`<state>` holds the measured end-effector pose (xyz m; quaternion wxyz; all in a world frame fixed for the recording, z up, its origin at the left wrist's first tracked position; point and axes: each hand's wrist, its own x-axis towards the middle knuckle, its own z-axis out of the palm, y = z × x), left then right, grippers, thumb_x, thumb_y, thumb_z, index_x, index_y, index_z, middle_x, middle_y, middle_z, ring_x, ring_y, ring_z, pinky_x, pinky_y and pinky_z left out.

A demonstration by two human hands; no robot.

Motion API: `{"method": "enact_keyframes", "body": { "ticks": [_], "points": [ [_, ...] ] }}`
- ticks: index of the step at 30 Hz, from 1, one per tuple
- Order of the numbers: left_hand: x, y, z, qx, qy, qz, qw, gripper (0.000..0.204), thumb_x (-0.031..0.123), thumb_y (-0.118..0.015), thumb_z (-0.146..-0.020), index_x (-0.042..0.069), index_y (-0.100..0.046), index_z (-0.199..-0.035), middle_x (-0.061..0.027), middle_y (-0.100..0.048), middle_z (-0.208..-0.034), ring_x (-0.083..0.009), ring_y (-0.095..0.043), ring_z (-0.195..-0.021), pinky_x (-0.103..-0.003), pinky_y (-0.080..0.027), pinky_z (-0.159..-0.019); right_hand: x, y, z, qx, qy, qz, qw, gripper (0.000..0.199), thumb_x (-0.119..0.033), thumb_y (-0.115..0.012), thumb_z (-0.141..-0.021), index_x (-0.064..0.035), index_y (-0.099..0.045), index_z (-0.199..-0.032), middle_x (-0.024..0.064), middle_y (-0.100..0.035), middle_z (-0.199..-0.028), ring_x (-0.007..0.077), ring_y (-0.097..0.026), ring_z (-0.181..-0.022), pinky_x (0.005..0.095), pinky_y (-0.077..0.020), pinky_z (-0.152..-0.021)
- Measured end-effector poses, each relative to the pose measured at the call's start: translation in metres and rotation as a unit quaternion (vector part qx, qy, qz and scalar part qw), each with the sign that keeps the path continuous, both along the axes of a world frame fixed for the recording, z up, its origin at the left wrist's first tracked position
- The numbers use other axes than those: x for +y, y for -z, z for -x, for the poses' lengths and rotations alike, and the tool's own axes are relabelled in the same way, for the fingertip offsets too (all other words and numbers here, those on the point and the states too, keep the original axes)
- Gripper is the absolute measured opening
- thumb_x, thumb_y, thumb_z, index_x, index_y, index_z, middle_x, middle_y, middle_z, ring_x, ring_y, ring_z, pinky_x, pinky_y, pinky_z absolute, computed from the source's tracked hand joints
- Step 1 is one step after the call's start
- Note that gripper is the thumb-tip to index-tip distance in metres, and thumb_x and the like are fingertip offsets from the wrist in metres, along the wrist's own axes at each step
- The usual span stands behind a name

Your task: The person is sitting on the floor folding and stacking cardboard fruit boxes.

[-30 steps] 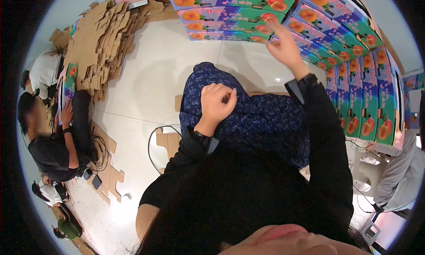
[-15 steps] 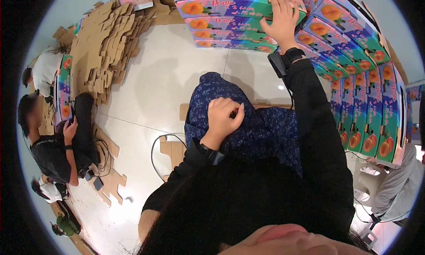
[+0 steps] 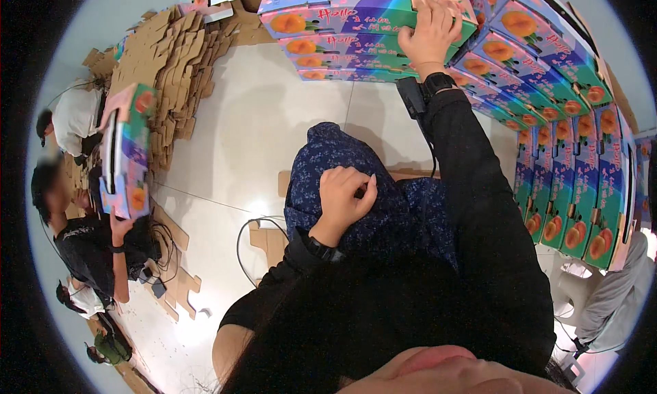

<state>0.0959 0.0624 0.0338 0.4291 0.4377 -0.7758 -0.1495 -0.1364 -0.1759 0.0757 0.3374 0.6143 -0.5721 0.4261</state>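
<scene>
The right hand [image 3: 430, 33] is laid flat, fingers spread, on the top fruit box [image 3: 356, 14] of the stack ahead, seemingly being squared, while the left hand [image 3: 344, 197] is curled shut on blue patterned cloth [image 3: 383, 209]; a firm, level push seems needed next.

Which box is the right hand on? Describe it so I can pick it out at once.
Find the stack of colourful fruit-printed boxes at the top of the view. The right hand lies flat on the top box there. Unlike its neighbours, nothing is stacked on it.
</scene>
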Motion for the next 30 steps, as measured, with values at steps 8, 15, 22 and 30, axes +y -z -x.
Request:
{"method": "enact_keyframes", "body": {
  "ticks": [8, 15, 22, 30],
  "points": [
    [0.002, 0.000, 0.001, 0.004, -0.007, 0.027, 1.000, 0.019, 0.008, -0.070, -0.073, 0.013, -0.055, -0.062, 0.0001, -0.049, -0.057, -0.0188, -0.048, -0.055, -0.033, -0.032, -0.058, 0.005, -0.005, -0.003, 0.023, 0.034, -0.021, 0.999, 0.054, -0.019, -0.065, -0.060, -0.0152, -0.057, -0.113, 0.0072, -0.054, -0.119, 0.0271, -0.044, -0.120, 0.0530, -0.0164, -0.109],
    [0.004, 0.002, -0.001, 0.016, -0.007, 0.053, 0.998, 0.018, 0.009, -0.070, -0.074, 0.011, -0.056, -0.062, -0.0007, -0.051, -0.058, -0.0200, -0.049, -0.056, -0.034, -0.034, -0.059, 0.016, -0.017, 0.007, 0.050, 0.021, -0.043, 0.998, 0.058, -0.022, -0.065, -0.062, -0.0149, -0.054, -0.119, 0.0088, -0.053, -0.122, 0.0282, -0.046, -0.118, 0.0524, -0.0208, -0.107],
    [0.010, 0.001, -0.011, 0.117, -0.005, 0.030, 0.993, 0.013, 0.010, -0.069, -0.074, 0.009, -0.059, -0.067, -0.0027, -0.052, -0.059, -0.0209, -0.051, -0.056, -0.034, -0.036, -0.059, 0.054, -0.056, 0.016, 0.058, -0.101, -0.198, 0.973, 0.066, -0.028, -0.068, -0.066, -0.0039, -0.050, -0.125, 0.0206, -0.048, -0.128, 0.0380, -0.041, -0.123, 0.0512, -0.0248, -0.108],
    [0.004, 0.002, -0.042, 0.266, -0.134, -0.024, 0.954, 0.039, 0.009, -0.068, -0.077, 0.001, -0.052, -0.112, -0.0136, -0.055, -0.109, -0.0244, -0.052, -0.102, -0.034, -0.040, -0.088, 0.183, 0.055, 0.089, 0.045, -0.249, -0.404, 0.879, 0.055, -0.023, -0.069, -0.074, -0.0075, -0.054, -0.125, 0.0206, -0.044, -0.138, 0.0389, -0.040, -0.127, 0.0445, -0.0331, -0.107]
  ]
}}
